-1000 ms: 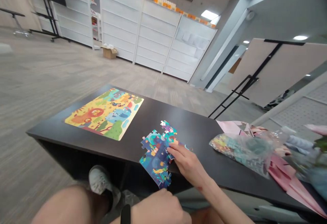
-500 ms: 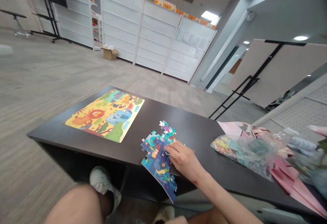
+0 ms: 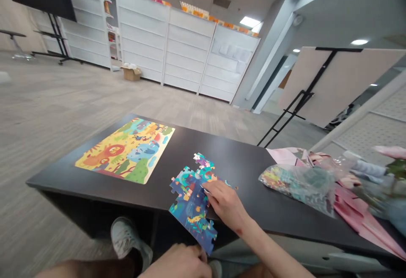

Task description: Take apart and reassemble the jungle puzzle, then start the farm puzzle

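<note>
As your right hand (image 3: 226, 204) rests its fingers on the blue jigsaw section (image 3: 190, 197), hanging over the near edge of the dark table (image 3: 228, 155), your curled left hand (image 3: 177, 263) sits apart, below that edge; can't tell if it's gripping anything! Left along the table, a lion puzzle (image 3: 125, 151); right, a clear plastic bag (image 3: 294, 187).

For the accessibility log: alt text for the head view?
A person's right hand rests on a partly joined blue jigsaw puzzle overhanging a dark table's edge, the left hand beside its lower end. A yellow lion picture lies to the left; a clear plastic bag lies to the right.
</note>
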`<state>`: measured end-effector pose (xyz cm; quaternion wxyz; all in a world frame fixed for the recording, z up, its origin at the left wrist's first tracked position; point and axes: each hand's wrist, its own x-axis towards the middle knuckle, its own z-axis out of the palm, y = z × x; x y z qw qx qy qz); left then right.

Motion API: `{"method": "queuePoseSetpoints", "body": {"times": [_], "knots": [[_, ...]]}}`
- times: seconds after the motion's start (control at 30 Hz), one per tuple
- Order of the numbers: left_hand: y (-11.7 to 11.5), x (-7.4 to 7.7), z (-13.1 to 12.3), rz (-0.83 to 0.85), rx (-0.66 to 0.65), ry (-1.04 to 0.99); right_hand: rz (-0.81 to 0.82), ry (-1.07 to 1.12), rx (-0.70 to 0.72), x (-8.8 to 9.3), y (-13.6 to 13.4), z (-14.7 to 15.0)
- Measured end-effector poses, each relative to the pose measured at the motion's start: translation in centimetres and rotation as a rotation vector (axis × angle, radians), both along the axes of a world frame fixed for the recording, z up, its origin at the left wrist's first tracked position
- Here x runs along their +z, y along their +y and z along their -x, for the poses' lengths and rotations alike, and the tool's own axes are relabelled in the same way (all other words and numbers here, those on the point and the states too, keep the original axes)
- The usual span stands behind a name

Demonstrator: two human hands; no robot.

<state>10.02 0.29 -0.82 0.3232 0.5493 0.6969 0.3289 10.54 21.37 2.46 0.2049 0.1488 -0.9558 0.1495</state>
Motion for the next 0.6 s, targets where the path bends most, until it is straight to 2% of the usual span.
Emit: {"method": "queuePoseSetpoints", "body": {"times": [0.07, 0.13, 0.27, 0.37, 0.43, 0.6], "knots": [[-1.0, 0.3, 1.1, 0.057, 0.059, 0.159, 0.090, 0.027, -0.016, -0.2, 0.2, -0.1], [-1.6, 0.6, 1.8, 0.031, 0.097, 0.201, 0.208, 0.058, -0.048, -0.2, 0.4, -0.2], [-1.5, 1.5, 2.4, -0.126, 0.096, 0.048, 0.481, 0.042, -0.159, -0.3, 1.2, -0.7], [-0.8, 2.2, 2.4, -0.213, 0.157, -0.107, 0.628, -0.016, -0.206, -0.1, 1.7, -1.7], [0.1, 2.3, 2.3, -0.283, 0.202, -0.271, 0.620, -0.028, -0.208, 0.1, 2.0, -2.4], [3.4, 1.4, 1.8, -0.403, 0.367, -0.643, 0.414, -0.035, -0.168, 0.9, 3.3, -3.5]]}}
